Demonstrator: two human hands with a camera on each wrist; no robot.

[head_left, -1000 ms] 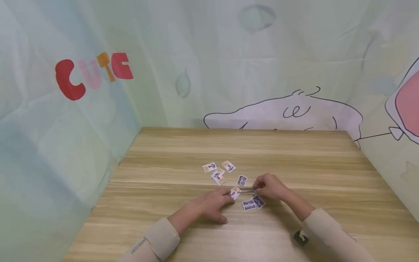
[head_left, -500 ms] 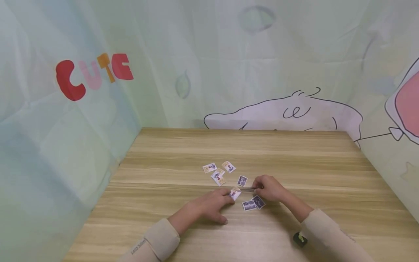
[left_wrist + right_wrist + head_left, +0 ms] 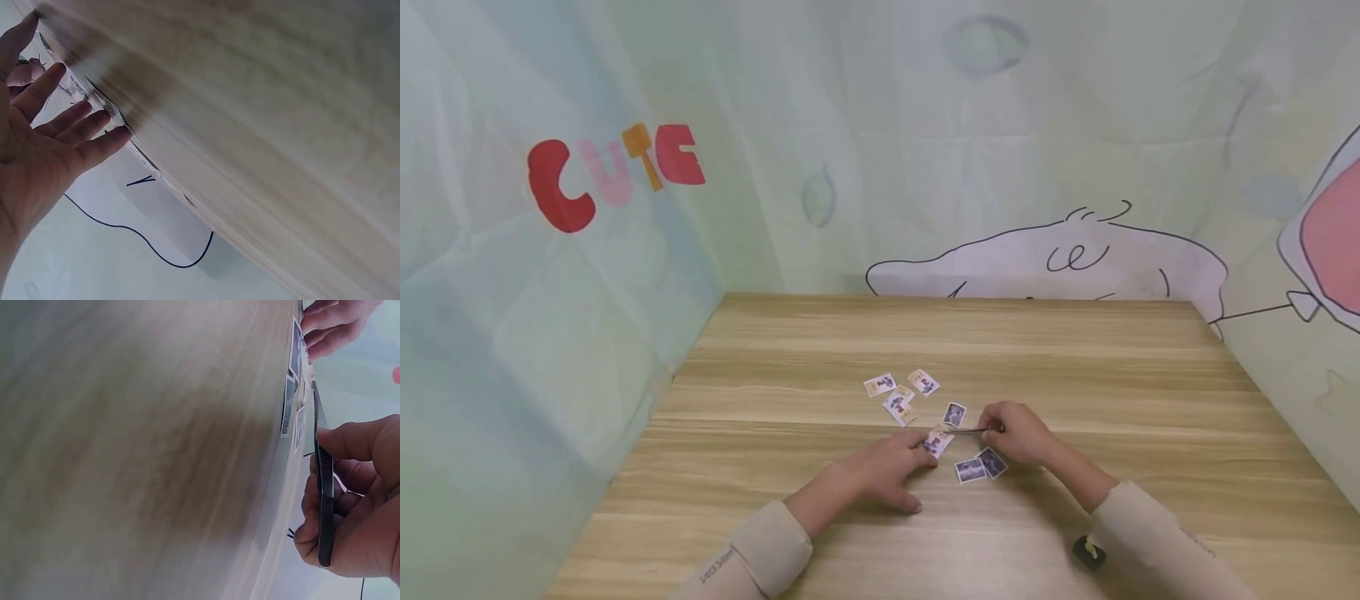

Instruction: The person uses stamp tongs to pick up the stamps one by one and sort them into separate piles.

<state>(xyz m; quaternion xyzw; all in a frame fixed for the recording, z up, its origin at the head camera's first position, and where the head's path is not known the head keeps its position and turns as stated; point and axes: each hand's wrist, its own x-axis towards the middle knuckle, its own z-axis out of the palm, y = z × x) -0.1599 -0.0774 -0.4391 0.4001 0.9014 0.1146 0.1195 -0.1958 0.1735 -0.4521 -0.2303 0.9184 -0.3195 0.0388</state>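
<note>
In the head view my left hand (image 3: pixel 883 468) lies low over the wood table, fingers stretched out. Its fingertips touch the left side of a small coloured stamp (image 3: pixel 937 444). From the right, my right hand (image 3: pixel 1021 432) holds black tweezers (image 3: pixel 967 432) between thumb and fingers. The tips of the tweezers are at that stamp's top corner. The right wrist view shows the thumb pressing the ribbed grip of the tweezers (image 3: pixel 325 481), whose arms stand close together. In the left wrist view the left hand (image 3: pixel 50 137) has its fingers spread along the tabletop.
Several coloured stamps (image 3: pixel 898 407) lie just behind the left hand, some overlapping. One dark stamp (image 3: pixel 954 414) sits behind the tweezers; two more dark stamps (image 3: pixel 971 471) overlap in front. A small black object (image 3: pixel 1087 552) rests by the right sleeve. Printed fabric walls (image 3: pixel 820 125) surround the table.
The tweezers' arms have come together at the stamp's corner, and the right hand has lowered very slightly. The left hand stays in place.
</note>
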